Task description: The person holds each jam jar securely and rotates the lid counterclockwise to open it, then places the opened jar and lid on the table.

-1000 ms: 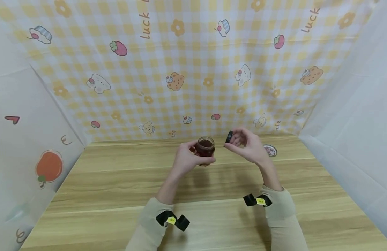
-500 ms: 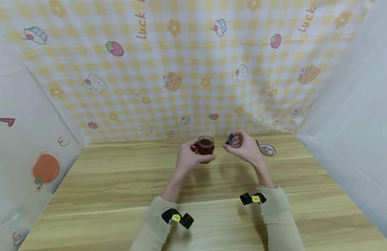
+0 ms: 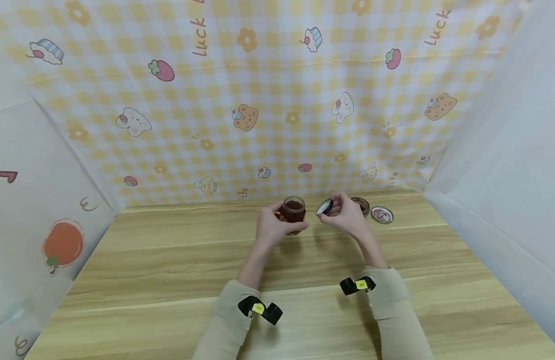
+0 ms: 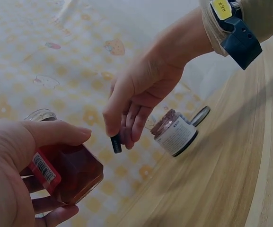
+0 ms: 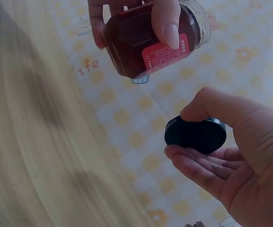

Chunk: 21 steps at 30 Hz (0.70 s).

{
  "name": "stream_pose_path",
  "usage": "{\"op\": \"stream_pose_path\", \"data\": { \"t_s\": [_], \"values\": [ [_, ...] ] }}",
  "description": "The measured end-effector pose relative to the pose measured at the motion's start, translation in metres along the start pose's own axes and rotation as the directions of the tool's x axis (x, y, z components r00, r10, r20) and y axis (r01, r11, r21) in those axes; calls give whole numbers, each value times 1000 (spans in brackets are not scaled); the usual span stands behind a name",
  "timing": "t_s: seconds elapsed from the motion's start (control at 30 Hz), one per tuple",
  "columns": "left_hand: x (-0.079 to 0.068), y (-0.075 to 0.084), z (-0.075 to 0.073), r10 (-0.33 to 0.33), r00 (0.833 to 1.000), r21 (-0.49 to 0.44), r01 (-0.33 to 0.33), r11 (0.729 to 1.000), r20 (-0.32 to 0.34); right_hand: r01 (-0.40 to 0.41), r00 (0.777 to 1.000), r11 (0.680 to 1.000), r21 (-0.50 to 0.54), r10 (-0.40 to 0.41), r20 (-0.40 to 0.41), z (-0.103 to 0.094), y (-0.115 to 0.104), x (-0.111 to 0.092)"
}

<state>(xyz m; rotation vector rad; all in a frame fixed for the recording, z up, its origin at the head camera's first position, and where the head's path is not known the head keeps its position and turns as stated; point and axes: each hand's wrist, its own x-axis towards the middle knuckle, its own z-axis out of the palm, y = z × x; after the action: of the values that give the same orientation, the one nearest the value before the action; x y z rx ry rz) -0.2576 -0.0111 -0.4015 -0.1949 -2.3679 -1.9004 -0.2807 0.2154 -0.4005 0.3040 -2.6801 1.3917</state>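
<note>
My left hand (image 3: 271, 227) grips an open glass jar (image 3: 293, 212) of dark red contents, holding it above the table. Its red label (image 5: 167, 53) shows in the right wrist view, and the mouth is uncovered. To the right of it, my right hand (image 3: 349, 216) pinches a black lid (image 5: 195, 135) between thumb and fingers, tilted and apart from the jar. In the head view the pale inner side of the lid faces up and left. The left wrist view shows only the lid's narrow edge.
Behind my right hand, a second open jar (image 4: 175, 134) with a white label stands on the wooden table (image 3: 169, 280). A round lid (image 3: 382, 215) is beside it on the right. A checked cloth (image 3: 277, 100) hangs along the back edge, with white sheets at both sides.
My right hand has moved slightly left and down, turning the lid from edge-on to show its pale inside. The second jar has come into view behind it. The left hand keeps its grip.
</note>
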Motion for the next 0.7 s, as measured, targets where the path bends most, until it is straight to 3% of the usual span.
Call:
{"op": "stream_pose_path", "data": {
  "t_s": [0.43, 0.7],
  "values": [
    [8, -14, 16, -52, 999, -15, 52, 999, -16, -52, 998, 992, -113, 48, -34, 7, 16, 5],
    [11, -24, 25, -77, 997, 10, 77, 997, -28, -100, 995, 983, -156, 101, 1, 12, 21, 7]
  ]
}}
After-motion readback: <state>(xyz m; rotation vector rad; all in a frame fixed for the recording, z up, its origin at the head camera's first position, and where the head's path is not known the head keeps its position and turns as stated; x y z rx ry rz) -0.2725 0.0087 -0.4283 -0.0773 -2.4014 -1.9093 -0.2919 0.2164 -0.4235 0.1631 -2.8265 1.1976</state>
